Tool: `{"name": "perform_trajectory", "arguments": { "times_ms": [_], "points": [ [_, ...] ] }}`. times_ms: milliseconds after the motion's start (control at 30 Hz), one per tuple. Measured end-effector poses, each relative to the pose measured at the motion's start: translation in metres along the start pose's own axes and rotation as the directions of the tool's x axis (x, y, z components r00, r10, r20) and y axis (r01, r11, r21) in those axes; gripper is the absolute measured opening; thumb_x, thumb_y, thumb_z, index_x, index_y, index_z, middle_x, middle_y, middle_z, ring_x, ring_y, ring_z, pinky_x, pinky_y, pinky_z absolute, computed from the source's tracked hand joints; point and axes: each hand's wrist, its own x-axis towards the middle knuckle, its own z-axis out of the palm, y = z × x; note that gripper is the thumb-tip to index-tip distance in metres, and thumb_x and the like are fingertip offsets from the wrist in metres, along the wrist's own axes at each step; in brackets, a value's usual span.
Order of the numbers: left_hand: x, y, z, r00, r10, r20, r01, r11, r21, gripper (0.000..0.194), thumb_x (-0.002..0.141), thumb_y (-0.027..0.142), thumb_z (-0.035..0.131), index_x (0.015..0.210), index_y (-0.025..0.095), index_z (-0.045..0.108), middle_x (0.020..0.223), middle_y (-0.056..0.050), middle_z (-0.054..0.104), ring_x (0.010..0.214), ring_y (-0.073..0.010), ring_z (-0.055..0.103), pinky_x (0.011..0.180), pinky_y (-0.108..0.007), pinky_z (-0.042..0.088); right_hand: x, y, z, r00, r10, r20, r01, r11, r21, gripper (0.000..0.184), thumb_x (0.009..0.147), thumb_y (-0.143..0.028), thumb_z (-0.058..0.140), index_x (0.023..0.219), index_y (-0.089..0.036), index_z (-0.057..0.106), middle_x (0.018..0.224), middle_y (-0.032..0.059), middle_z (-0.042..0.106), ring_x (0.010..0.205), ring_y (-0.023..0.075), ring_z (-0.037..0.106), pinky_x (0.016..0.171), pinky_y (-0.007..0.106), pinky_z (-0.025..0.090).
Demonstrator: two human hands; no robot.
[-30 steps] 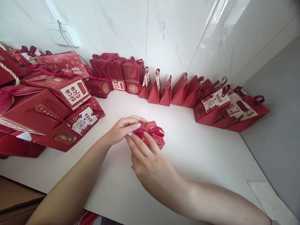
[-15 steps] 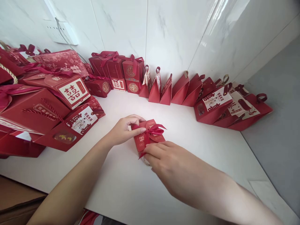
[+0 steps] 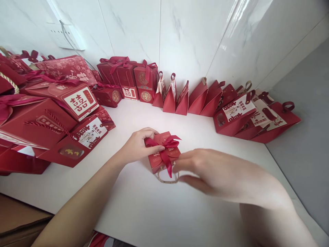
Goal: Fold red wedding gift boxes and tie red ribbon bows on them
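We see a small red box (image 3: 154, 157) lying on the white table (image 3: 144, 212), in front of us and well apart from the other boxes. Our left hand (image 3: 138, 145) has its thumb on top of the box, by the bow (image 3: 171, 141), and its fingers go round the far left side, so it pinches the box at that edge. Our right hand (image 3: 205, 164) looks blurry. Its thumb and fingers are spread apart, just beside the near right corner, and we can't tell if the fingertips touch the box. If our left thumb pushes too hard, the top could bend, because the box looks like thin card. If the thumb slides, it could drag on the bow and pull it loose or crooked. One ribbon tail (image 3: 167, 166) hangs over the near edge, close to our right fingers, so a finger could catch it and undo the knot. The rope handle (image 3: 167, 181) makes a loop on the near side, by our right thumb, and it could snag there and turn the box. If our left hand lets up while the right one bumps the corner, the box could spin or skid, because the table looks smooth.
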Motion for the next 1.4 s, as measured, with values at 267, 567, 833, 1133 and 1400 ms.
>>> {"name": "perform_trajectory", "arguments": {
  "times_ms": [267, 567, 833, 1133, 1400],
  "points": [
    [-0.004, 0.000, 0.000, 0.996, -0.078, 0.044, 0.082, 0.991, -0.110, 0.039, 0.073, 0.041, 0.078, 0.063, 0.017, 0.049, 0.110, -0.008, 0.062, 0.099, -0.0210, 0.061, 0.086, -0.032, 0.046, -0.007, 0.034, -0.014, 0.930, 0.305, -0.203, -0.307, 0.951, 0.022, 0.019, 0.100, -0.023, 0.049, 0.109, -0.021, 0.066, 0.096, 0.0058, 0.066, 0.078, 0.0201, 0.065, 0.067, 0.028, 0.049],
    [-0.007, 0.000, -0.002, 0.993, -0.089, 0.080, 0.099, 0.987, -0.126, 0.047, 0.074, 0.042, 0.077, 0.062, 0.017, 0.040, 0.111, -0.007, 0.060, 0.096, -0.0192, 0.061, 0.084, -0.031, 0.046, 0.013, 0.022, -0.005, 0.988, 0.139, -0.064, -0.126, 0.977, 0.175, 0.029, 0.097, -0.008, 0.044, 0.100, -0.023, 0.068, 0.096, 0.0047, 0.063, 0.074, 0.0162, 0.062, 0.063, 0.024, 0.047],
    [-0.008, -0.001, -0.002, 0.993, -0.089, 0.076, 0.100, 0.983, -0.152, 0.049, 0.073, 0.043, 0.077, 0.061, 0.017, 0.037, 0.110, -0.007, 0.060, 0.095, -0.0192, 0.061, 0.082, -0.031, 0.046, 0.018, 0.019, 0.005, 0.974, 0.224, -0.031, -0.222, 0.973, 0.058, 0.029, 0.093, -0.005, 0.053, 0.108, -0.024, 0.070, 0.105, 0.0074, 0.062, 0.085, 0.0206, 0.065, 0.071, 0.029, 0.052],
    [-0.005, -0.002, -0.001, 0.996, -0.065, 0.059, 0.071, 0.992, -0.101, 0.048, 0.074, 0.043, 0.076, 0.062, 0.018, 0.037, 0.110, -0.007, 0.061, 0.097, -0.0209, 0.061, 0.084, -0.033, 0.047, 0.014, 0.015, 0.001, 0.976, 0.216, -0.026, -0.213, 0.972, 0.098, 0.031, 0.097, -0.011, 0.050, 0.124, -0.022, 0.059, 0.108, 0.0085, 0.063, 0.096, 0.0237, 0.064, 0.081, 0.033, 0.052],
    [-0.007, 0.005, -0.004, 1.000, 0.011, 0.014, -0.011, 1.000, 0.000, 0.023, 0.075, 0.035, 0.077, 0.086, 0.021, 0.063, 0.129, -0.006, 0.055, 0.122, -0.0241, 0.053, 0.102, -0.037, 0.044, 0.012, 0.005, -0.003, 0.974, 0.223, -0.033, -0.217, 0.968, 0.128, 0.019, 0.098, -0.012, 0.053, 0.112, -0.019, 0.063, 0.103, 0.0080, 0.060, 0.085, 0.0204, 0.063, 0.074, 0.029, 0.051]
  ]
}}
